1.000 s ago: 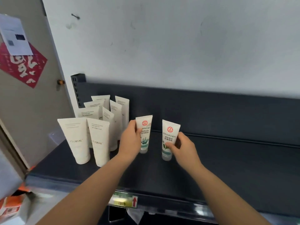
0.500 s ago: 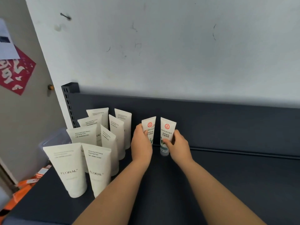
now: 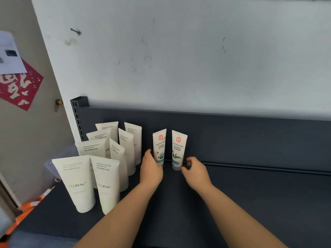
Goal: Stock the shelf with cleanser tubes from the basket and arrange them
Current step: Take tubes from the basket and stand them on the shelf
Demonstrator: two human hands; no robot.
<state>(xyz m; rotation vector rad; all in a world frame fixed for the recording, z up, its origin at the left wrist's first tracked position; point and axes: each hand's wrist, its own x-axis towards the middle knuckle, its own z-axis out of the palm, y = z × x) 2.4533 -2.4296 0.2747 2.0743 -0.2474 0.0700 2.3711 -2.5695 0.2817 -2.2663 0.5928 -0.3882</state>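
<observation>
Two small white cleanser tubes with red round logos stand upright, cap down, at the back of the dark shelf [image 3: 250, 194]. My left hand [image 3: 151, 170] grips the lower part of the left small tube [image 3: 159, 145]. Just right of the right small tube [image 3: 179, 149], my right hand [image 3: 196, 171] has its fingers loosely curled with a small gap to the tube. Its thumb tip is at the tube's cap. Several larger white FLORAL tubes [image 3: 78, 183] stand in rows on the shelf's left part. No basket is in view.
The shelf's dark back panel [image 3: 250, 136] rises behind the tubes, with a slotted upright [image 3: 78, 119] at its left end and a white wall above. Orange packaging [image 3: 32, 206] lies below the shelf's left edge. The shelf surface right of my hands is bare.
Both hands carried the two small tubes toward the back of the shelf and set them side by side. My right hand has loosened and slid slightly right of its tube.
</observation>
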